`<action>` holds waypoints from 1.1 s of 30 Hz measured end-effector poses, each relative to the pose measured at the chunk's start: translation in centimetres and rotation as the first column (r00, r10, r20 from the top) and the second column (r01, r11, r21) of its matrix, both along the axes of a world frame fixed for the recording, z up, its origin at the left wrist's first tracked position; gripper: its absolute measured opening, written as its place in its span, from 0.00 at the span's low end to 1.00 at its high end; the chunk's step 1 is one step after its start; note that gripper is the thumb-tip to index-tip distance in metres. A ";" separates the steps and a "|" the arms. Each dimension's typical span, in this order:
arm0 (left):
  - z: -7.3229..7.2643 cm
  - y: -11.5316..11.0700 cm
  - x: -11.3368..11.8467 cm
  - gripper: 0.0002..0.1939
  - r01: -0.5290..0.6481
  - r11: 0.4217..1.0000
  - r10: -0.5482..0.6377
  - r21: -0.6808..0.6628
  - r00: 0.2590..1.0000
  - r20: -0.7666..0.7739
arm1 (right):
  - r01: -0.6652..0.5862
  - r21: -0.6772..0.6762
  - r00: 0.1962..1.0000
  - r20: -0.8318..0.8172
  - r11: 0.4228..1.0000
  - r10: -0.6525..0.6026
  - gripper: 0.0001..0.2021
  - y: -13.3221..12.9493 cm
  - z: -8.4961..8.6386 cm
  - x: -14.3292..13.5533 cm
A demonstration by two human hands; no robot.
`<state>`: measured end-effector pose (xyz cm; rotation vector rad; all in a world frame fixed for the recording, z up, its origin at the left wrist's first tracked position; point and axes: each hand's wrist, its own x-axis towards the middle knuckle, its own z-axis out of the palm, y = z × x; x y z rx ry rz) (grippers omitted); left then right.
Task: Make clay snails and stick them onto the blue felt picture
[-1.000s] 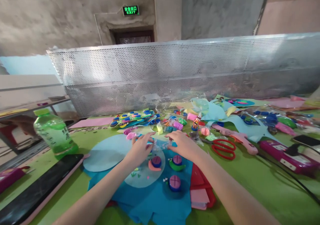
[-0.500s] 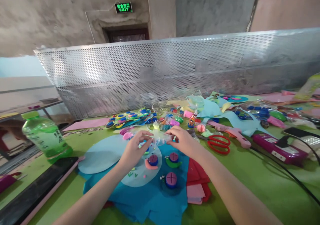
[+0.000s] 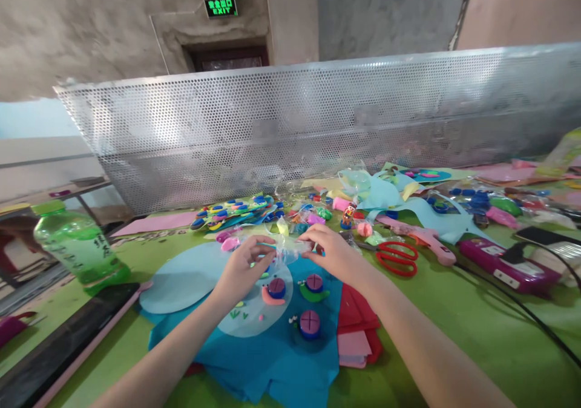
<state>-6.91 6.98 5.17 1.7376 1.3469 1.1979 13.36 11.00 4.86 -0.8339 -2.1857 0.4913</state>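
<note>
Between my two hands a small clear plastic bag (image 3: 288, 249) is stretched, with a pale yellow lump (image 3: 282, 226) at its far side. My left hand (image 3: 245, 267) pinches the bag's left side; my right hand (image 3: 330, 252) grips its right side, fingertips partly hidden. Beneath them, a pale blue paper disc (image 3: 254, 323) carries a pink clay snail (image 3: 273, 292) and tiny green bits. A green clay snail (image 3: 314, 287) and a dark blue one (image 3: 308, 324) sit to its right, on blue sheets (image 3: 272, 371). All three have purple-topped shells.
Red-handled scissors (image 3: 397, 258), a pink glue gun (image 3: 426, 241) and a purple power strip (image 3: 506, 266) with a black cable lie right. At left are a green bottle (image 3: 82, 244) and a phone (image 3: 68, 341). Clay packets and a toy figure (image 3: 348, 215) lie beyond, before a perforated metal panel (image 3: 227, 135).
The view has shifted slightly. Both hands keep their hold on the plastic bag, which looks a little flatter between them; the clay snails stay where they were.
</note>
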 end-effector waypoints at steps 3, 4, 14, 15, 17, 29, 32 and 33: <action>0.0 0.0 0.0 0.11 0.005 1.000 -0.005 -0.002 1.000 0.012 | -0.001 0.009 1.000 0.004 1.000 0.001 0.09 0.0 -0.2 0.0; 0.0 0.0 0.0 0.11 0.008 1.000 -0.008 -0.004 1.000 0.015 | 0.000 0.011 1.000 0.005 1.000 0.000 0.09 0.1 -0.2 0.0; 0.1 -0.2 0.3 0.13 0.040 0.999 -0.040 -0.021 0.999 0.001 | 0.011 0.017 0.999 0.040 1.000 -0.011 0.11 0.1 -0.2 0.1; 0.1 -0.2 0.3 0.13 0.042 0.999 -0.042 -0.023 0.999 -0.002 | 0.011 0.017 0.999 0.044 1.000 -0.012 0.11 0.1 -0.2 0.1; 0.1 -0.2 0.3 0.12 0.049 0.998 -0.049 -0.028 0.999 -0.007 | 0.010 0.023 0.998 0.059 1.000 -0.012 0.11 -0.1 -0.2 0.1; 0.3 -0.6 0.7 0.05 0.075 0.996 -0.074 -0.039 0.996 0.046 | -0.087 -0.078 0.994 -0.073 0.993 0.082 0.11 -1.2 0.5 -0.1; 0.6 -0.6 0.5 0.06 0.039 0.999 -0.037 -0.027 0.997 0.062 | -0.074 -0.328 0.989 -0.147 0.942 0.026 0.14 -0.7 0.2 0.2; 0.6 -0.7 0.5 0.06 0.032 0.999 -0.031 -0.024 0.998 0.063 | -0.080 -0.394 0.987 -0.162 0.916 0.017 0.14 -0.5 0.1 0.3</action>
